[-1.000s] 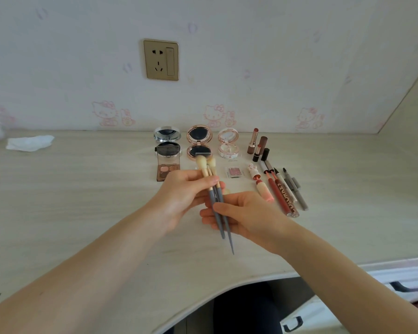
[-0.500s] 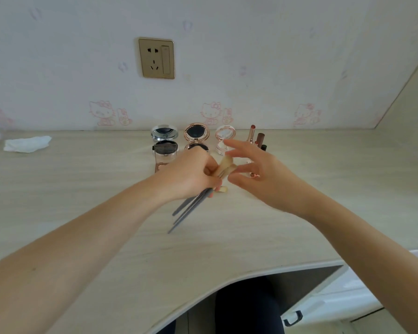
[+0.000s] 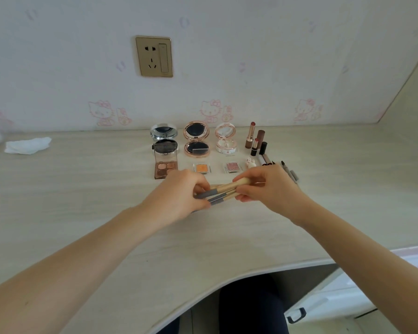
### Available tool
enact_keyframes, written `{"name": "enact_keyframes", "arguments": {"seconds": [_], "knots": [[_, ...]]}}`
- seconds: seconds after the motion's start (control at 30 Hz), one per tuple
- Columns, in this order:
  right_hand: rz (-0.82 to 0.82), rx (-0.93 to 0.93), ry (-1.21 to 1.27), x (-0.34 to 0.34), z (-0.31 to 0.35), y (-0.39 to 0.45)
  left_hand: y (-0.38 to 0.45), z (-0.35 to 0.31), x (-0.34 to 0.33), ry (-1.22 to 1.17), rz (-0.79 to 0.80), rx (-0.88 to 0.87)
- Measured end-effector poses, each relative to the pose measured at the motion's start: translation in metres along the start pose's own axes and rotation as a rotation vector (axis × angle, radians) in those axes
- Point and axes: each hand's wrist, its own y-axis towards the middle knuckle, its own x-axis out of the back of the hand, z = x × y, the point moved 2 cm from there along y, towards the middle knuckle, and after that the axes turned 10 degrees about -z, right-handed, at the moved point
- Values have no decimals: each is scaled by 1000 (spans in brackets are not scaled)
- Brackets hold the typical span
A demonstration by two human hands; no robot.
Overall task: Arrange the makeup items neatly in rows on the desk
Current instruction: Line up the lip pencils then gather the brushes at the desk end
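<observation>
Both hands hold the makeup brushes [image 3: 223,192] crosswise above the desk [image 3: 82,189]: the left hand [image 3: 179,196] curls around the grey handles, the right hand [image 3: 270,189] pinches the tan ends, just in front of the eyeshadow pans [image 3: 202,168].

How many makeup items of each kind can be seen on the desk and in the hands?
Round mirror compacts: 3
Brown eyeshadow palette: 1
Single eyeshadow pans: 2
Lipsticks: 2, with separate caps beside them
Brushes held in both hands: 2
Pens and pencils: partly hidden, uncountable
Total countable: 10
</observation>
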Motion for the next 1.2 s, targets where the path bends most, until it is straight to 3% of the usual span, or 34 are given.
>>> {"name": "enact_keyframes", "arguments": {"seconds": [0.2, 0.37, 0.57, 0.93, 1.2], "knots": [[45, -105, -38, -5, -14, -1, -26, 27, -4, 166, -68, -191], [66, 27, -389, -14, -15, 0, -41, 44, -9, 205, -177, -300], [81, 207, -641, -16, -14, -8, -49, 50, -11, 223, -259, -350], [-177, 469, -408, -24, -46, -30, -57, 50, -18, 228, -294, -441], [-125, 601, -504, -39, -41, -24, -50, 67, -19, 352, -322, -498]]}}
